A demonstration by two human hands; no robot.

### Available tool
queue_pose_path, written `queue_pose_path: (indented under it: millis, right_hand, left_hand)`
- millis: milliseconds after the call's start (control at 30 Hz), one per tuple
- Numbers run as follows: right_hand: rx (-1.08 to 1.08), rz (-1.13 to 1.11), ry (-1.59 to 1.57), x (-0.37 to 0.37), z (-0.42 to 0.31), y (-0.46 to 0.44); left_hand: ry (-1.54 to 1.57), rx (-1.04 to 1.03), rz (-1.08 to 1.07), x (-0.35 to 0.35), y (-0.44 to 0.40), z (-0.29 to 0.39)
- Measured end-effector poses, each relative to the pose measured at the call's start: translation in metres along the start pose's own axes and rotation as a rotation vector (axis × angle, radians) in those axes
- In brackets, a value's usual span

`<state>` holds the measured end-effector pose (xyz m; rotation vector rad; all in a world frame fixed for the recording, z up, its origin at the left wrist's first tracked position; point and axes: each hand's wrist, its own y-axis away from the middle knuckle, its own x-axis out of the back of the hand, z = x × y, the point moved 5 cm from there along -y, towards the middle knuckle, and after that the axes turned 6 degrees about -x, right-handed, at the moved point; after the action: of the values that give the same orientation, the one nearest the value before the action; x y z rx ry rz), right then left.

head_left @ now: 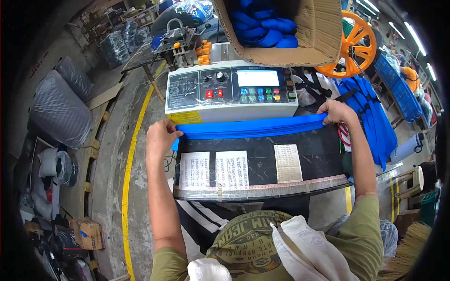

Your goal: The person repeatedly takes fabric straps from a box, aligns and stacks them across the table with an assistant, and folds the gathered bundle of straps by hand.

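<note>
Blue straps in grip of left hand and right hand, near edge beside bare tabletop

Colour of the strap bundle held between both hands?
The strap bundle is bright blue, seen in the head view, the only one here.

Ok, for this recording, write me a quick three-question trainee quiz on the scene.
1. True or false: the left hand and the right hand both grip the blue webbing.
2. How many printed sheets lie on the black tabletop?
3. What holds the heaped blue straps at the top of the view?

Key: 1. True. 2. Three. 3. An open cardboard box.
</note>
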<state>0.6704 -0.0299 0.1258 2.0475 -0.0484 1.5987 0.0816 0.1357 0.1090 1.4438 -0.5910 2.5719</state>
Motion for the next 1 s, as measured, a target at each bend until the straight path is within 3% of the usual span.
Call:
queue_pose_path:
  millis: [133,233,300,367,433,567,733,1000]
  right_hand:
    - [-0.01,-0.03,0.078,0.005,-0.011,0.012]
    - [0.004,0.267,0.352,0.01,-0.026,0.037]
    - [0.231,0.37,0.174,0.025,-0.055,0.068]
    - [0.521,0.22,-0.354,0.05,-0.105,0.104]
    - [0.644,0.327,-0.385,0.079,-0.149,0.128]
    - [0.654,0.734,-0.212,0.136,-0.201,0.096]
    - [0.594,0.999,0.111,0.165,-0.22,0.002]
    - [0.531,0.926,0.239,0.165,-0.238,-0.005]
  left_hand:
    - [-0.015,-0.026,0.025,0.0,0.002,0.002]
    - [-0.031,-0.06,0.1,0.008,0.015,0.003]
    - [-0.044,-0.077,0.138,0.017,0.023,0.012]
    - [0.042,-0.084,0.217,0.03,0.039,0.039]
    - [0.084,-0.094,0.254,0.026,0.054,0.061]
    - [0.358,-0.285,0.211,-0.009,0.086,0.108]
    - [0.441,-0.263,0.071,-0.035,0.123,0.132]
    - [0.613,-0.107,-0.065,-0.052,0.136,0.102]
